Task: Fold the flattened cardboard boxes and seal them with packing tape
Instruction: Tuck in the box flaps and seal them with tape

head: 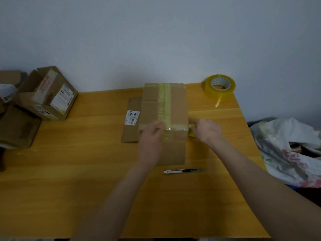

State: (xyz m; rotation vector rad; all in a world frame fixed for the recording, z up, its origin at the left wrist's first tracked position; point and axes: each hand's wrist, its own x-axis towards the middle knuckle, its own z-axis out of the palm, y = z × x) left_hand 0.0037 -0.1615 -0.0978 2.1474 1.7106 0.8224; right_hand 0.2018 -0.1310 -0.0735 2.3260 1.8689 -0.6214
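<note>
A taped cardboard box (164, 108) is seen at the middle of the desk (78, 171). It is set on a flattened cardboard sheet (132, 105), which juts out at the box's 9 o'clock side and bears a white label. Yellowish tape is laid along the lid's seam from 12 to 6 o'clock.

The left hand (152, 134) is laid on the lid's near edge, at about 7 o'clock. Its fingers are stretched out, only slightly bent, and pressed flat on the tape; nothing is gripped. The picture is blurred there.

The right hand (206, 130) is held at the box's 4 o'clock corner. Its fingers are curled, and a yellow tape end (191, 133) is pinched between them and the thumb, just beside the corner.

A tape roll (218, 87) is found at 1 o'clock from the box, well apart from it. A utility knife (184, 170) is laid crosswise at 6 o'clock, near the box. Used boxes (48, 94) are piled at 9 o'clock.
</note>
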